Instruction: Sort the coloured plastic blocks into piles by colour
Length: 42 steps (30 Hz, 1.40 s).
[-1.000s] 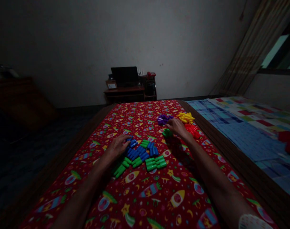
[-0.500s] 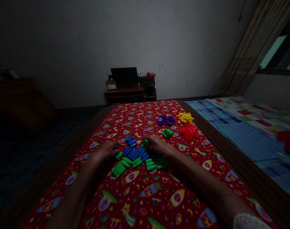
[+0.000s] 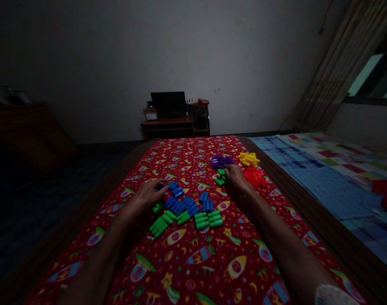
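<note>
My left hand [image 3: 150, 192] is pinched around a blue toy block [image 3: 162, 186], mostly hidden by the fingers, left of the loose blue blocks [image 3: 180, 205]. Beneath it a green block [image 3: 157, 207] lies in shadow. Farther right, my right hand [image 3: 237, 176] has its fingers curled on a green block in the small green pile [image 3: 221, 177]; the fingertips are partly hidden. Green blocks [image 3: 208, 220] lie in front of the blue ones, and more green blocks [image 3: 160, 225] lie nearer the left forearm. Two blue blocks [image 3: 206, 202] sit to the right.
Purple blocks [image 3: 221, 161], yellow blocks [image 3: 249, 159] and red blocks [image 3: 255, 178] form separate piles at the far right of the red patterned cloth [image 3: 193, 262]. A desk with a monitor [image 3: 168, 104] stands by the wall. Blue checked bedding [image 3: 320, 178] lies to the right.
My right hand has moved right and away from me with a green block, from the blue blocks to the green pile. My left hand has shifted slightly up and right with the blue block.
</note>
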Motion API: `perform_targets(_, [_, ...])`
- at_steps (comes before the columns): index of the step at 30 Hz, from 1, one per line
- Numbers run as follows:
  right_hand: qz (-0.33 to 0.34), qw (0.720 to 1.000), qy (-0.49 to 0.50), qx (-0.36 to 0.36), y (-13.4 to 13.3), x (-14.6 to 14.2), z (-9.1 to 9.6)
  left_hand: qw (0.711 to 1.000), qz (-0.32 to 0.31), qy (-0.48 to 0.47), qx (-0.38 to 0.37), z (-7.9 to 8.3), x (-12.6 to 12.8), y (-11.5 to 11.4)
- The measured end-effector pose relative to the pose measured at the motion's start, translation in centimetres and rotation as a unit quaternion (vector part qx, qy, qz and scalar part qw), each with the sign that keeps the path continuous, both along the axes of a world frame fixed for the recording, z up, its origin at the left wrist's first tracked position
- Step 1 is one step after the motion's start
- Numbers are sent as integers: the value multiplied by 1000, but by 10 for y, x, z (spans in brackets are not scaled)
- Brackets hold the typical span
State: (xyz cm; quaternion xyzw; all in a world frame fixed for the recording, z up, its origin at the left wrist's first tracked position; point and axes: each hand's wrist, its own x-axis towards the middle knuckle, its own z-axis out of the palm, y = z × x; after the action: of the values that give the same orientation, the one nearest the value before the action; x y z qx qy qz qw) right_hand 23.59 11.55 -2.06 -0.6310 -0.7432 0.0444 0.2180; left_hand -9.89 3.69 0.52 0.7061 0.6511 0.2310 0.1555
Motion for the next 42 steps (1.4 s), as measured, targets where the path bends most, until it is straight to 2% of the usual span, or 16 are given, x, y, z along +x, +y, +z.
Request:
perform_targets(4, [-19, 999, -26, 7, -4, -5, 8, 993, -54, -109, -3, 3, 17, -3])
perform_targets(7, [20, 999, 0, 37, -8, -12, 18, 981, -58, -186, -9, -2, 27, -2])
perform_targets(10, [139, 986, 71, 54, -21, -30, 25, 954, -42, -292, -58, -10, 38, -3])
perform_targets(14, [382, 914, 138, 19, -48, -65, 23, 901, -32, -417, -115, -20, 56, -9])
perform_targets(15, [414, 902, 124, 14, -54, -72, 22, 894, -32, -431, -122, -22, 60, -11])
perform_targets(17, [420, 904, 78, 21, -62, -80, 22, 890, -36, -437, -126, -22, 66, -13])
perform_targets(20, [328, 944, 7, 40, -60, -74, 27, 920, -47, -375, -104, -19, 65, -13])
perform_targets(24, [180, 978, -108, 22, -43, -43, 32, 989, -52, -138, 9, -9, 43, -8])
perform_targets(26, [118, 982, -148, 4, -36, -29, 31, 998, -42, -40, 26, -3, 29, -5])
perform_targets(28, [70, 984, -165, -19, -33, -20, 30, 999, -40, 14, 7, 1, 17, -3])
perform_targets(32, [48, 988, -146, -3, -33, -18, 31, 991, -93, 51, -80, 5, 2, -8])
perform_targets(35, [77, 990, -115, 28, -39, -32, 37, 979, -133, 68, -142, 7, -5, -15])
perform_targets(36, [108, 988, -103, 27, -44, -40, 38, 977, -132, 80, -146, 8, -7, -17])
perform_targets(38, [226, 972, -68, 17, -58, -60, 37, 979, -109, 112, -132, 8, -11, -19])
perform_targets(39, [302, 952, -46, 14, -68, -72, 35, 980, -92, 127, -125, 8, -12, -19])
perform_targets(42, [499, 865, -9, 43, -101, -104, 15, 975, -66, 160, -138, 3, -15, -17])
